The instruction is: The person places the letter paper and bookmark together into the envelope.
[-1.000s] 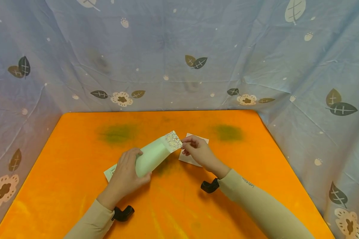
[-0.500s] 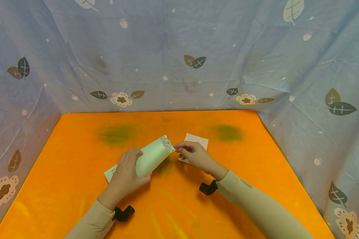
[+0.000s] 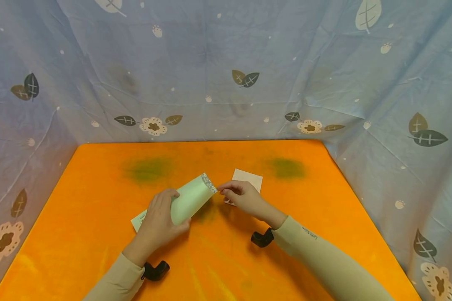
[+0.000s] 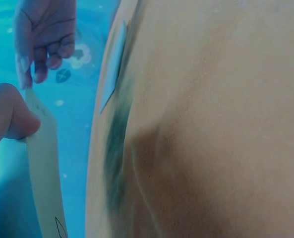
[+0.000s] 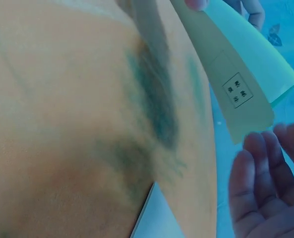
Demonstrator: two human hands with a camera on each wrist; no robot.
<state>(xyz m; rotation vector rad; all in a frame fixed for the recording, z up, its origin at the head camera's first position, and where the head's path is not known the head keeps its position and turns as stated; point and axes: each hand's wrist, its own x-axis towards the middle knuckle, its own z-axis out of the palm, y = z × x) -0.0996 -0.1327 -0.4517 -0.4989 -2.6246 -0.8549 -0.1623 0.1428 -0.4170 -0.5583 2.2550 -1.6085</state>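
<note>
My left hand (image 3: 156, 223) grips a pale green envelope (image 3: 192, 201) and bows it above the table, tilted up to the right. A printed stamp box shows on the envelope (image 5: 221, 72) in the right wrist view. Out of its raised end sticks a narrow strip of a silvery speckled card (image 3: 209, 182); the rest lies hidden inside. My right hand (image 3: 248, 200) is at that end, its index fingertip at the card's lower corner. Whether the thumb also touches the card is unclear. Below the right hand lies a flat whitish square (image 3: 248, 176), partly covered by it.
An orange cloth with dark green patches covers the table (image 3: 278, 267). Behind and at both sides hangs a grey-blue curtain (image 3: 196, 54) with leaf and flower prints. Black wrist cameras sit under the left sleeve (image 3: 114, 274) and right sleeve (image 3: 324, 255).
The speckled card has slid down to the left into the envelope, leaving only a thin strip out. My right hand has followed it leftward. My left hand has kept its hold.
</note>
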